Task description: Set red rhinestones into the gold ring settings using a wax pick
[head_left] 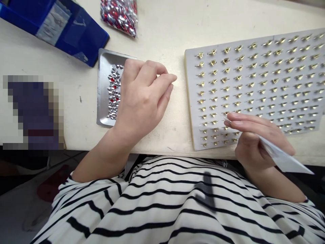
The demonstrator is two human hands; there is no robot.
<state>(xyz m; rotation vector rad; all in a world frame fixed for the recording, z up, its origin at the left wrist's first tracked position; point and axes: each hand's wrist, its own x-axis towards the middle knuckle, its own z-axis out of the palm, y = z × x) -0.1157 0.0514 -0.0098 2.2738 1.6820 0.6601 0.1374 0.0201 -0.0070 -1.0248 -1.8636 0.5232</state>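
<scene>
My left hand (144,96) hovers just right of a shallow grey metal tray (102,88) and covers its right side. Its fingers are bent, with thumb and forefinger close together; I cannot make out anything between them. Loose faceted stones (113,91), silvery with a few red, lie in the tray. My right hand (259,140) is closed around a flattened white plastic bag (281,156) whose wide end sticks out behind the palm. The fingertips are over the lower left of a pale foam board (193,101), set with rows of gold-coloured rings (238,78) with triangular heads.
A blue plastic bin (78,34) stands at the upper left. Behind the tray lies a clear bag of red and silver stones (119,15). At far left is a blurred-out patch. The table's front edge runs along my striped shirt (162,200).
</scene>
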